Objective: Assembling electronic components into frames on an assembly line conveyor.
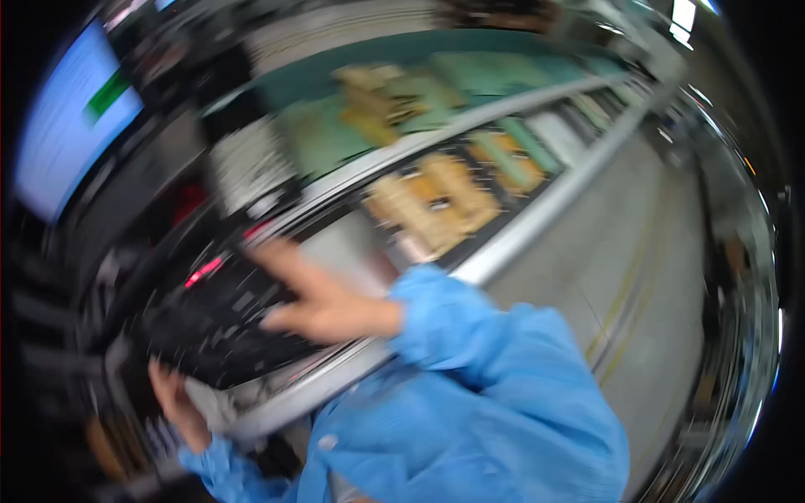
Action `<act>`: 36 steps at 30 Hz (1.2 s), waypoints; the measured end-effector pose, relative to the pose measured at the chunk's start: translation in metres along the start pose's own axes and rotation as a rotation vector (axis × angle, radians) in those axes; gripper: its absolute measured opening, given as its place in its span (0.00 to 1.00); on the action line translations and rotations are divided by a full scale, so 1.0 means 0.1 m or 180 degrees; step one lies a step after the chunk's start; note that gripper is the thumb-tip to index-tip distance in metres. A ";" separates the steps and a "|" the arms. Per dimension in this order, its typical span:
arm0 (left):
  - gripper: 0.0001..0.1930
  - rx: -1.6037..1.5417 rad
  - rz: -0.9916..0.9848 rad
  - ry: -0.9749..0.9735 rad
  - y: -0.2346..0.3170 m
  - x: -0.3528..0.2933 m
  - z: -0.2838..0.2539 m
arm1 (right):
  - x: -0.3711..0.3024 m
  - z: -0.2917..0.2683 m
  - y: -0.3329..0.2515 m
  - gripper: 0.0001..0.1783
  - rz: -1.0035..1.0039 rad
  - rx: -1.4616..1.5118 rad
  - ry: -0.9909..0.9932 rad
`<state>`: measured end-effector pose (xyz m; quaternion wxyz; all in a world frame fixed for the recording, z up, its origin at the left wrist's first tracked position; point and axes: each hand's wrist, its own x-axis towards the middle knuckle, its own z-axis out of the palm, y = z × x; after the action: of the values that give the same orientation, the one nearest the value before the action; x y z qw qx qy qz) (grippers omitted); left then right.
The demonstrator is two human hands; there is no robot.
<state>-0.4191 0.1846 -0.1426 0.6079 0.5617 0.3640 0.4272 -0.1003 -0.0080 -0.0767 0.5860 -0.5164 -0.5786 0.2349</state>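
My right hand (331,306) reaches over the near metal rail, thumb and forefinger spread apart, with nothing visible between them. It is above the edge of a black piece of equipment (214,323) with small red lights. Whether the fingers touch it, I cannot tell because of motion blur. At the lower left, my left hand (178,407) is raised with its fingers stretched up, near the front left corner of that black equipment. I see nothing held in it. Both forearms wear blue sleeves.
A conveyor line runs to the far right between metal rails (537,205), carrying tan blocks (436,201) on dark trays. Behind it, a green-topped shelf (327,138) bears tan pieces (377,92). A whitish box (251,163) and a lit monitor (75,117) stand left.
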 end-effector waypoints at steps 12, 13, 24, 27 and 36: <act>0.23 -0.0117 -0.2115 -0.0583 0.19 -0.18 0.34 | -0.30 0.04 0.62 0.29 0.3191 0.2368 0.0566; 0.23 -0.0066 -0.2176 -0.0565 0.16 -0.14 0.32 | -0.28 0.05 0.64 0.28 0.3244 0.2354 0.0586; 0.20 0.0180 -0.1827 -0.0690 -0.35 0.10 -0.09 | 0.00 0.27 0.99 0.29 0.3140 0.2068 0.0489; 0.22 0.1022 -0.1396 -0.0351 0.08 0.15 -0.09 | -0.12 0.19 1.14 0.22 0.3117 0.2254 0.0541; 0.21 0.2284 0.0850 0.5020 0.38 -0.18 -2.80 | 0.02 0.50 0.96 0.30 0.2621 0.2706 -0.0471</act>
<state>-0.6881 0.2716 -0.1342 -0.0894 0.2979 0.7218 0.6183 -0.1147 0.0444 -0.1698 0.5602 -0.4007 -0.2253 0.6891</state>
